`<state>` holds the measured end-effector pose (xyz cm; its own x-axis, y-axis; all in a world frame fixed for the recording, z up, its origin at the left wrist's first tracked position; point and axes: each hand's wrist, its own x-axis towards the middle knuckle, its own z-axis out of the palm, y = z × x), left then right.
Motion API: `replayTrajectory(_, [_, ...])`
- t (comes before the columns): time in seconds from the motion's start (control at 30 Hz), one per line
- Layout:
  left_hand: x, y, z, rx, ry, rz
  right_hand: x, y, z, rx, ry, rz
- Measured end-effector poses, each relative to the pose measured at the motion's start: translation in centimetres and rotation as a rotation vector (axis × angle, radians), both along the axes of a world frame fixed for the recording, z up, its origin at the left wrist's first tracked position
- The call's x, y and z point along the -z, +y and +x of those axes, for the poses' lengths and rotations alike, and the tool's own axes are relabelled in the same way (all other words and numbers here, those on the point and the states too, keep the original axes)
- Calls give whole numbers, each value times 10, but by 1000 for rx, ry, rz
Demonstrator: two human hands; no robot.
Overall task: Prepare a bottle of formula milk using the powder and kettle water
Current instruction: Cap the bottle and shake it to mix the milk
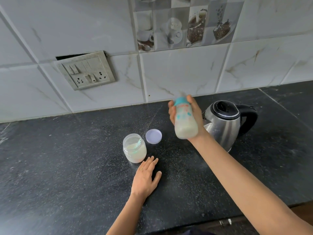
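left hand: flat, fingers straight; right hand: raised, gripping bottle

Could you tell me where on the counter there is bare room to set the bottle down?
For the bottle, bare counter lies left of the powder jar and on the near side of the kettle. It is crowded around the jar, lid and left hand.

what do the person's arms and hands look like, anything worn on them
Left forearm and right forearm are bare, no sleeves in view. The left hand wears a thin gold ring on one finger. No ring, watch or glove shows on the right hand.
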<state>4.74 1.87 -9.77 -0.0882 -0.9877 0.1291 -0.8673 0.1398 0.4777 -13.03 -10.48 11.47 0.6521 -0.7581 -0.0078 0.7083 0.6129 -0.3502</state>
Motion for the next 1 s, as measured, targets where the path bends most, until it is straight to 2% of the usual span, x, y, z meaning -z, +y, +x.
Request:
replayTrajectory(0.03, [0,0,0,-1,3,4,2,5,2,-63,71,-114])
replayTrajectory(0.1, [-1,0,1,1,-3,11,4,13,5,-47,173,-269])
replayTrajectory(0.23, [-2,1,0,-2,1,7,7,3,8,89,88,-22])
replayTrajectory(0.3, [-2,1,0,-1,9,7,7,8,8,6,150,-98])
replayTrajectory(0.4, [-3,1,1,1,9,12,10,21,8,-134,212,-369])
replayTrajectory(0.43, [-3,1,1,3,7,12,8,22,9,-130,178,-345])
replayTrajectory(0.53, [-3,1,1,6,5,9,7,9,10,-30,10,-61])
replayTrajectory(0.57, [-3,1,1,8,5,9,7,8,10,-23,-7,-29])
replayTrajectory(0.6, [-2,1,1,10,5,8,6,11,10,-56,11,-56])
replayTrajectory(0.67, [-1,0,1,6,8,4,9,19,11,-151,117,-247])
replayTrajectory(0.73, [-1,-1,1,5,9,6,10,27,12,-154,178,-373])
replayTrajectory(0.87, [0,-1,1,5,12,16,10,10,13,54,125,-100])
replayTrajectory(0.93, [1,-1,2,7,15,15,10,15,11,5,200,-153])
replayTrajectory(1.0, [1,-1,2,3,18,10,15,26,11,-110,280,-361])
